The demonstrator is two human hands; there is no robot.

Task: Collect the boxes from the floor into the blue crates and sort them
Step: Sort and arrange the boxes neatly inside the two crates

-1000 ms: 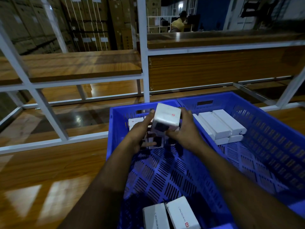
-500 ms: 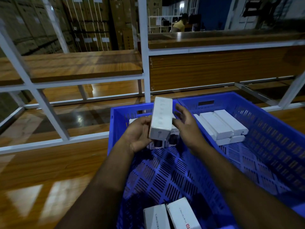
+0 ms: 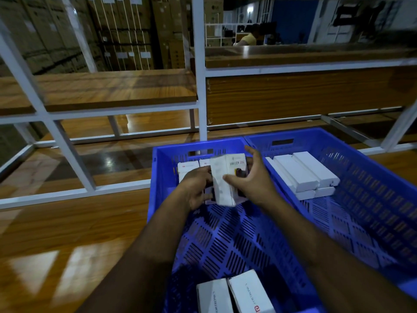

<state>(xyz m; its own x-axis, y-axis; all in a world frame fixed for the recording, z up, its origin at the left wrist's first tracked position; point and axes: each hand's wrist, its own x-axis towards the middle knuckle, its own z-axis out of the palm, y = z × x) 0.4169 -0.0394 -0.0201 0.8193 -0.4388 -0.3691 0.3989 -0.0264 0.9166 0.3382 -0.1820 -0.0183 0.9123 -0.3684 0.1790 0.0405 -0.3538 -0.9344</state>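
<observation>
Two blue crates stand side by side: the left crate (image 3: 159, 177) and the right crate (image 3: 370, 184). Both hands hold one white box (image 3: 223, 184) upright at the far end of the left crate. My left hand (image 3: 197, 188) grips its left side and my right hand (image 3: 250, 179) its right face. Behind it stand other white boxes (image 3: 188, 167) against the far wall. Two more white boxes (image 3: 232, 294) lie at the crate's near end. A stack of white boxes (image 3: 302, 175) lies in the right crate.
The crates rest on a glossy wooden floor (image 3: 67, 233). A white metal rack (image 3: 199, 86) with wooden shelves stands just behind them. Stacked cardboard cartons (image 3: 126, 35) fill the back left. A person in yellow (image 3: 248, 38) sits far behind.
The held box has been turned from flat to upright and lowered toward the row at the crate's far end. My right hand shifted onto its front face.
</observation>
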